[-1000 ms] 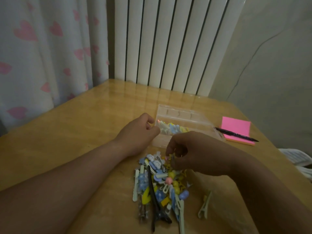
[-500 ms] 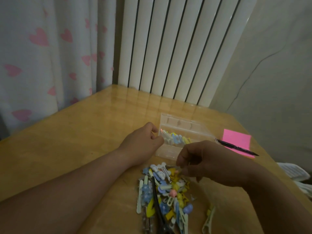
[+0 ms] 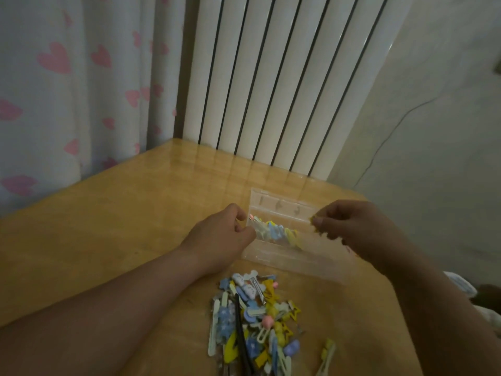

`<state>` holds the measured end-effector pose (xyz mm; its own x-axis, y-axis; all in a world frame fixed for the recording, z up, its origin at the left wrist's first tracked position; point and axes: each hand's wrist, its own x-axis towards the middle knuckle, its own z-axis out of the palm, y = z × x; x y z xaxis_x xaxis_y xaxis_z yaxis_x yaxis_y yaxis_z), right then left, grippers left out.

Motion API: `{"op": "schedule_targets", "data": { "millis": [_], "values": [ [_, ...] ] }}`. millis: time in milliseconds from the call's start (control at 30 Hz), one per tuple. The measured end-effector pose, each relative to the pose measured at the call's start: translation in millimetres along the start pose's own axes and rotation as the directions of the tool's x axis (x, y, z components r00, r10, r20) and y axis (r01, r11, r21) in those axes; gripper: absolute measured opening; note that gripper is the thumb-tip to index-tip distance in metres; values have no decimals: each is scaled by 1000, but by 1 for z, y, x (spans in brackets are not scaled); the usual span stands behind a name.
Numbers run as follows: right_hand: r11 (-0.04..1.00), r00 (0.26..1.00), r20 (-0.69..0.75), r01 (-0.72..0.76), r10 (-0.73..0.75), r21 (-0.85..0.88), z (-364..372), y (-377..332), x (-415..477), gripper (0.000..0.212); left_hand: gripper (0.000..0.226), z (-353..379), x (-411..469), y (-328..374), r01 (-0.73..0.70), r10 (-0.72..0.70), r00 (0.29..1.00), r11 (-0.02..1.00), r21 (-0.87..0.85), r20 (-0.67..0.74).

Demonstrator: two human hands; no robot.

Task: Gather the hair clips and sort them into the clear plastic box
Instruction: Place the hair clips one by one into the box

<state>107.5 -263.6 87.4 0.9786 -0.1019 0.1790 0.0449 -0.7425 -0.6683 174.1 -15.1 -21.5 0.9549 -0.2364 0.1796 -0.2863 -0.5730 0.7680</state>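
Hair clip (image 3: 314, 221), seemingly yellow, pinched by right hand (image 3: 355, 226) over clear plastic box (image 3: 282, 257)

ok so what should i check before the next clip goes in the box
1. Clip in hand: ok, the right hand pinches a yellow clip.
2. Clip over the clear box: ok, above its right part.
3. Row steadied: ok, the left hand pinches the left end of the row of clips.
4. Room beside the row: ok, bare space to its right.
5. Clip orientation: cannot tell, blurred.
6. pile cleared: not ok, many clips lie on the table.
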Motion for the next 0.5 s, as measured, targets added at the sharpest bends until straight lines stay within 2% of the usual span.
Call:
{"op": "schedule_targets", "data": {
  "millis": [133,267,333,400,500],
  "values": [
    [982,992,-29,-125,122,-145,15,9,37,6,40,-1,1,0,-6,6,1000,1000,8,-5],
    [890,987,-23,-154,160,-430,31,20,61,10,40,-1,0,-1,-1,1,1000,1000,-1,2],
    [852,987,-37,-154,156,-500,36,24,66,15,40,-1,0,-1,1,-1,1000,1000,5,-1],
    [850,988,-23,-141,151,-507,38,28,68,16,42,-1,0,0,2,-2,1000,1000,6,-6],
    [903,988,-15,-149,156,-404,36,33,66,14,43,0,1,0,6,-6,1000,1000,6,-8]
  ]
}}
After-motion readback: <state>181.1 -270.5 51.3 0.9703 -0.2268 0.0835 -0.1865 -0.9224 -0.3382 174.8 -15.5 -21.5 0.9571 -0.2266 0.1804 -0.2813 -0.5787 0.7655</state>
